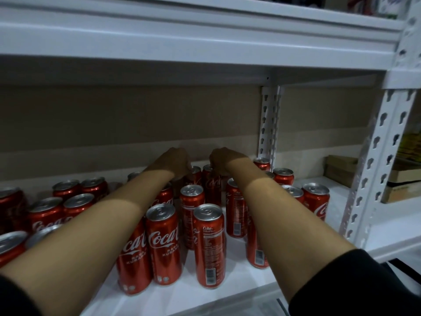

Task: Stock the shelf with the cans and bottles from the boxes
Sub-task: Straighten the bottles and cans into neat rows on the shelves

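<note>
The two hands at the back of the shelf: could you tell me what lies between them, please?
In the head view, only bare wall shows between the left hand and right hand; red cans stand below the gap.

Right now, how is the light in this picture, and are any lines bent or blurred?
Head view: dim under the upper shelf, whose shadow cuts across both forearms and darkens the left hand and right hand; front cans sharp, with small glare on their tops; the post leans from wide-angle distortion; top corners blurred.
</note>
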